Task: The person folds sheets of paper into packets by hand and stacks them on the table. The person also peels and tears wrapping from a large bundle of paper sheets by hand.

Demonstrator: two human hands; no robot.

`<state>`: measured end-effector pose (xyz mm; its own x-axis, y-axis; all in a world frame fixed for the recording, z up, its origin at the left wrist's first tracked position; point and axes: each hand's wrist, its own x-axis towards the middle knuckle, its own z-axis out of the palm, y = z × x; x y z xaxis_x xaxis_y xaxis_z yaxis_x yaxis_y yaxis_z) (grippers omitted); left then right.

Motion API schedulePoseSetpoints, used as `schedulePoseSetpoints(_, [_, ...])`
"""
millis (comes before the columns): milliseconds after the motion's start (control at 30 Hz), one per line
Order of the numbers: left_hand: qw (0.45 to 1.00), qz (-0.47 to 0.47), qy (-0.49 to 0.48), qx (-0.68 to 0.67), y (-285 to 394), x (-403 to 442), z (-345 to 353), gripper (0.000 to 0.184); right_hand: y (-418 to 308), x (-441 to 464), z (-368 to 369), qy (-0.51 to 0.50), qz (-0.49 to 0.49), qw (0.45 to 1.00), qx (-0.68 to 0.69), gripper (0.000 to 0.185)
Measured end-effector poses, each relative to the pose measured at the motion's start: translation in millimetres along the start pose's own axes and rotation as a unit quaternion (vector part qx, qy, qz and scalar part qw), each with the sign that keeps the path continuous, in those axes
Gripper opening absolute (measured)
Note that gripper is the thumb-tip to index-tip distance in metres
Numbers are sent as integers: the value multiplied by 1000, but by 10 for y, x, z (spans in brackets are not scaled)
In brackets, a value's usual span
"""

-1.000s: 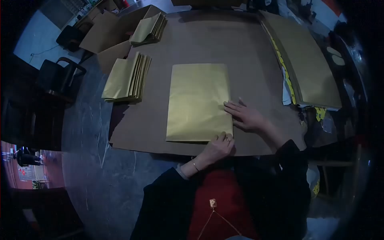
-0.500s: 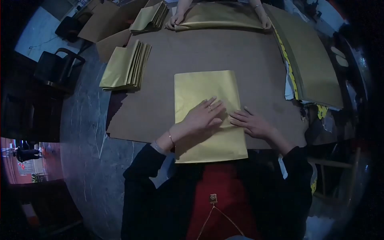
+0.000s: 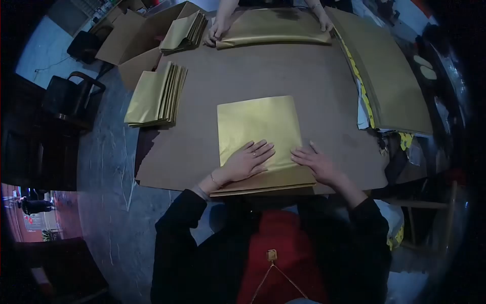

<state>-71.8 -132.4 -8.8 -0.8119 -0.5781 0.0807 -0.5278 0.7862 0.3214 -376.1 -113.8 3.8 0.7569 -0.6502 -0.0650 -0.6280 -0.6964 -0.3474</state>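
A folded sheet of gold paper lies on the brown cardboard tabletop in front of me, its near end at the table edge. My left hand rests flat on the lower half of the paper, fingers stretched out and pointing up to the right. On the paper's right edge lies my right hand, its fingertips touching the paper and its thumb apart. Neither hand grips anything. Below my hands, the near strip of the paper looks darker and bends at the table's rim.
Folded gold sheets stand in a stack at the left, with another stack behind it. Across the table, a co-worker's hands hold a wide gold sheet. A large pile of brown sheets lies along the right. An open cardboard box stands back left.
My left hand has slid down the paper toward the near edge. The paper's near end now bends at the table rim. My right hand stays at its right edge. The view has tilted slightly.
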Motion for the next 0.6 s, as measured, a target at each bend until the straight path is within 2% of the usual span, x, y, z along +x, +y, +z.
schedulePoseSetpoints(67, [997,-15,-57,-56,-127,-117,-64,51,-2,9,4,8,18,999,27,55])
schedulePoseSetpoints(100, [986,-41,-90,-136,-172,-161,-231,51,-21,22,-41,9,16,999,26,55])
schedulePoseSetpoints(133, [886,-162,-69,-429,-196,-278,-346,54,-62,25,-122,3,35,996,79,51])
schedulePoseSetpoints(167, [687,-266,-38,-675,-207,-393,-421,57,-87,35,-163,-5,54,990,132,48])
schedulePoseSetpoints(200, [643,-252,67,-720,-195,-464,-451,66,-63,57,-68,11,80,985,153,41])
schedulePoseSetpoints(233, [644,-252,70,-719,-274,-572,-443,66,-59,51,-59,10,77,985,152,41])
schedulePoseSetpoints(300, [620,-208,91,-751,-468,-766,-383,78,-44,49,-45,22,84,984,157,36])
schedulePoseSetpoints(333, [577,-255,103,-769,-353,-804,-418,92,-76,64,-48,22,83,984,156,36])
schedulePoseSetpoints(367, [577,-254,105,-769,-248,-852,-426,92,-125,85,-64,62,102,975,186,29])
schedulePoseSetpoints(433, [522,-303,174,-778,-102,-916,-465,92,-213,104,-70,143,140,949,245,31])
schedulePoseSetpoints(467, [689,-332,113,-635,-108,-977,-570,92,-192,83,-18,125,187,951,212,40])
schedulePoseSetpoints(500, [688,-332,114,-636,-138,-1006,-478,92,-248,132,-95,123,186,952,211,40])
schedulePoseSetpoints(567, [818,-340,188,-425,-204,-1085,-216,83,-408,277,-320,67,405,860,304,35])
schedulePoseSetpoints(600, [814,-330,192,-438,-85,-1007,-356,63,-215,263,-27,156,332,882,296,38])
